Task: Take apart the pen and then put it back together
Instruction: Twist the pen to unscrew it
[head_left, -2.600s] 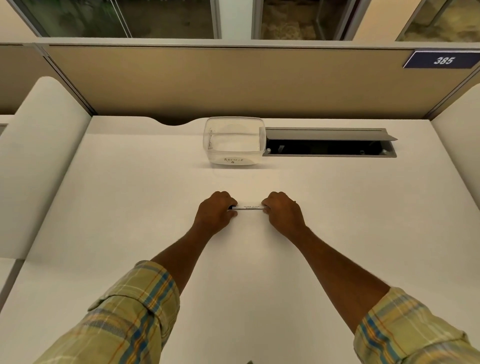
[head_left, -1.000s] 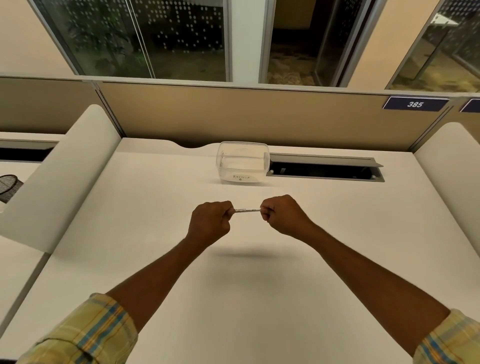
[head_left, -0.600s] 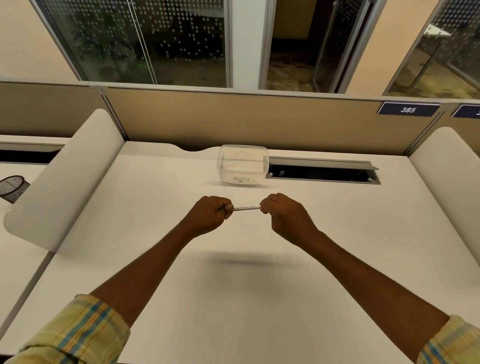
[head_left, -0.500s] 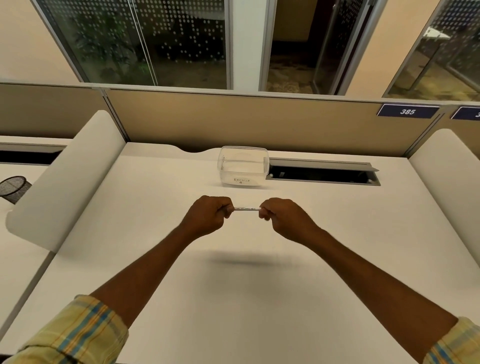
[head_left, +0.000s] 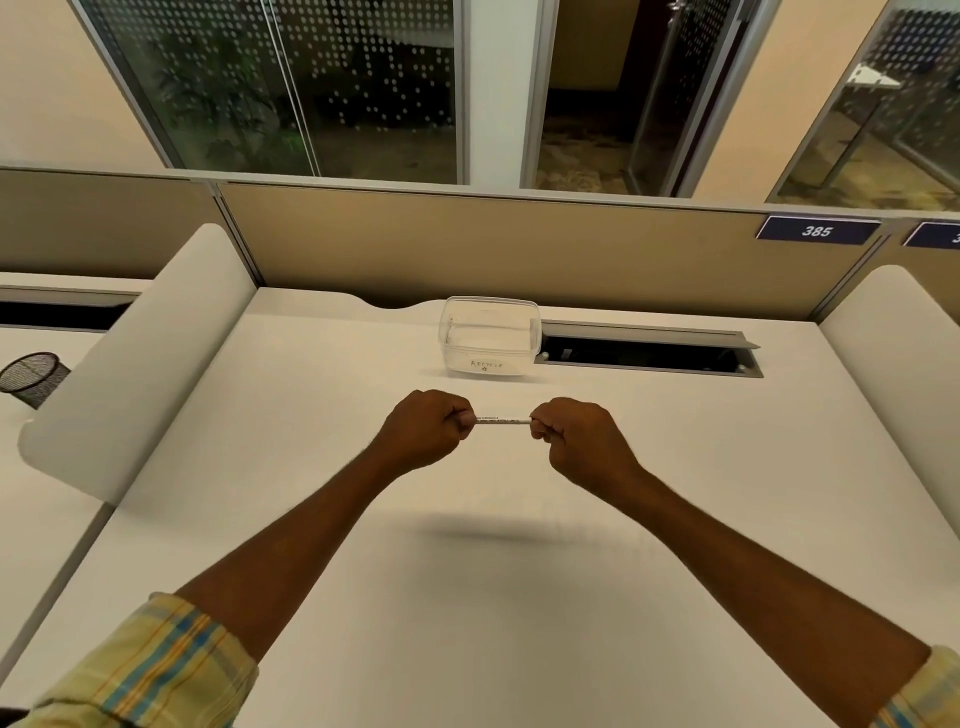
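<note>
A thin white pen (head_left: 503, 419) is held level in the air above the white desk (head_left: 467, 597), in one piece as far as I can see. My left hand (head_left: 423, 435) is closed around its left end and my right hand (head_left: 576, 440) around its right end. Only a short middle stretch of the barrel shows between my fists; both ends are hidden inside them. A shadow lies on the desk below my hands.
A clear plastic tub (head_left: 489, 335) labelled "RECYCLE" stands at the back of the desk. Right of it is an open cable slot (head_left: 649, 354). White curved dividers (head_left: 124, 364) flank both sides. A black mesh cup (head_left: 31, 376) stands on the neighbouring desk at left.
My hands have lifted the pen off the desk into the air and hold it steady. The camera has tilted up, showing more of the windows.
</note>
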